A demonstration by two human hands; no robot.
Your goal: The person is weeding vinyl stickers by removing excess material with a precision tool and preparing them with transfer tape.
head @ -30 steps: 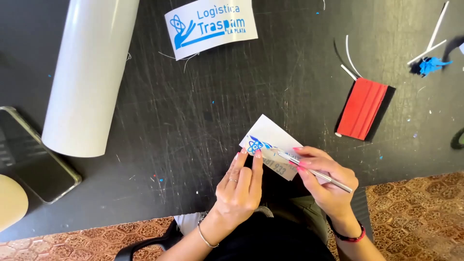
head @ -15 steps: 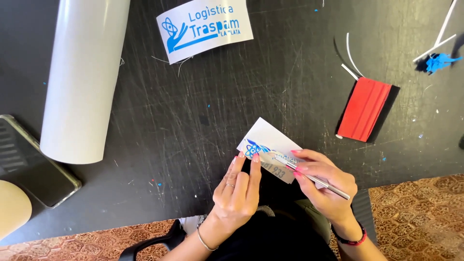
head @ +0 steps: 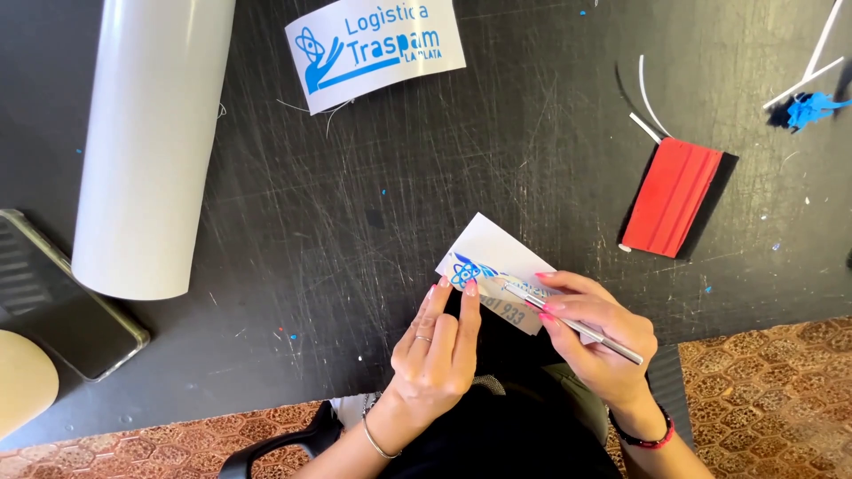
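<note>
At the near edge of the black table (head: 373,231), the left hand (head: 435,350) pressed flat, fingers extended, on a small white sticker sheet (head: 493,257), while the right hand (head: 595,333) pinched a thin silver tool (head: 581,328) against it; a red squeegee (head: 670,195) lay nearby

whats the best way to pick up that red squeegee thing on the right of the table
Probably grip the red squeegee across its two long edges, coming straight down from above. It lies flat on the black table, tilted slightly, with bare table on both long sides. Its upper end has white strips close by, so avoid that end.
</note>
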